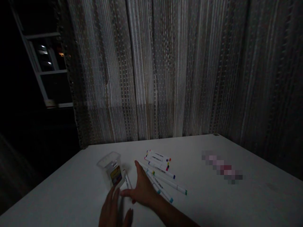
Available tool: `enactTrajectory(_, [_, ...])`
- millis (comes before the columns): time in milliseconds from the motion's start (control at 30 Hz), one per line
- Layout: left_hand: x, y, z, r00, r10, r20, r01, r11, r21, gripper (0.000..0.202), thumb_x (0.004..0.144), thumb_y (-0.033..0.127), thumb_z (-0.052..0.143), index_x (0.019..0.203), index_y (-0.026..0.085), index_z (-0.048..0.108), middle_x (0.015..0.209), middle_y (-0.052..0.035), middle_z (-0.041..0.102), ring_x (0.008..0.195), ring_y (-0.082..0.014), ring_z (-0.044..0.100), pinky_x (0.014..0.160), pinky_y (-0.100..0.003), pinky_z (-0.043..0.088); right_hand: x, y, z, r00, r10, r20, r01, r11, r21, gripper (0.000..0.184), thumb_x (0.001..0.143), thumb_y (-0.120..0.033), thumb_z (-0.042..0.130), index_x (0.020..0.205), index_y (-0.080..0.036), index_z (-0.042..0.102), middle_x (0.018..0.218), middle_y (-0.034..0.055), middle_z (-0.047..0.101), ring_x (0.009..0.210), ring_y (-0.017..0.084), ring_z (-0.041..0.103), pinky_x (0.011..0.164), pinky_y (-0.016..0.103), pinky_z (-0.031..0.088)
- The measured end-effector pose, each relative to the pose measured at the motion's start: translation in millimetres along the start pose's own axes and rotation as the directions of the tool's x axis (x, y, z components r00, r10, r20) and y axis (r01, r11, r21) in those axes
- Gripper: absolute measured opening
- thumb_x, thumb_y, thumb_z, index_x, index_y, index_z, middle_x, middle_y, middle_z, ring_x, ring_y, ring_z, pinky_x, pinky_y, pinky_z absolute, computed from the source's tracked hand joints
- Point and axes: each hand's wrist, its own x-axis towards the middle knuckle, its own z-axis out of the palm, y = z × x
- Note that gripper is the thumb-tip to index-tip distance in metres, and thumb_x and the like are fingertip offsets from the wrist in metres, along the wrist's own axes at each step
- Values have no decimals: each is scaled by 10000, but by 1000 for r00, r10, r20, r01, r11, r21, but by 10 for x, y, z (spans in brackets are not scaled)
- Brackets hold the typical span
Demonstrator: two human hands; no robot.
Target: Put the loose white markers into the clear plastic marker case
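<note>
My left hand (111,206) is low in the picture, fingers stretched up and thumb apart, close to the front of a clear plastic container (103,171) with a yellow and dark label. My right hand (143,190) reaches in from the right with its thumb and a finger spread wide. A white marker (127,180) lies in the gap between them, beside the container; I see no grip on it. Right of this hand, several white markers (162,168) with coloured ends lie on the table, some overlapping. My right hand and wrist partly cover the nearest ones.
The white table (189,154) runs back to a striped woven curtain (161,78). A blurred-out pinkish item (221,165) lies on its right side. A dark window (50,69) is at the far left. The light is dim.
</note>
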Motion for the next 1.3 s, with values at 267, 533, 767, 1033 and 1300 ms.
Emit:
enactTrajectory(267, [157,-178,118,907,333,257,-399,874,279,423,775,394,547,1165,230,542,1226,-103,554,1130,-276,517,912,-434,474,588,-356,-80,948,-298,113,319,887,-335,985,515,-434,781,1348,-327,267,1401,121,294,1205,339,387,926,473,366])
enactTrajectory(533, [167,146,257,911,45,410,-193,924,330,388,839,365,425,1212,301,509,1353,-44,442,1282,-290,337,1022,-610,195,725,-593,-207,930,-367,23,312,753,-579,363,807,-485,503,1006,-182,525,939,82,642,851,210,600,704,303,439])
enactTrajectory(767, [470,351,417,815,-40,579,-172,936,306,458,840,434,378,1256,264,469,1401,-44,372,1331,-259,237,1065,-529,173,499,-244,-1738,915,-239,-325,-76,688,-721,293,840,-431,487,925,-157,548,890,78,655,835,194,600,671,256,392])
enactTrajectory(1033, [719,611,811,821,-106,561,-111,934,339,543,837,492,310,1292,214,415,1433,-90,307,1345,-281,183,1048,-553,175,34,514,-2431,911,11,-413,-378,422,-824,297,849,-424,467,969,-158,524,969,98,646,875,220,604,662,275,379])
enactTrajectory(1300, [826,936,1026,801,-132,584,-158,894,418,656,778,624,308,1309,245,372,1465,-100,217,1341,-353,119,966,-659,161,-136,552,-2450,876,-14,-481,-421,463,-780,435,842,-465,437,1151,-158,438,1053,126,598,871,241,595,664,303,407])
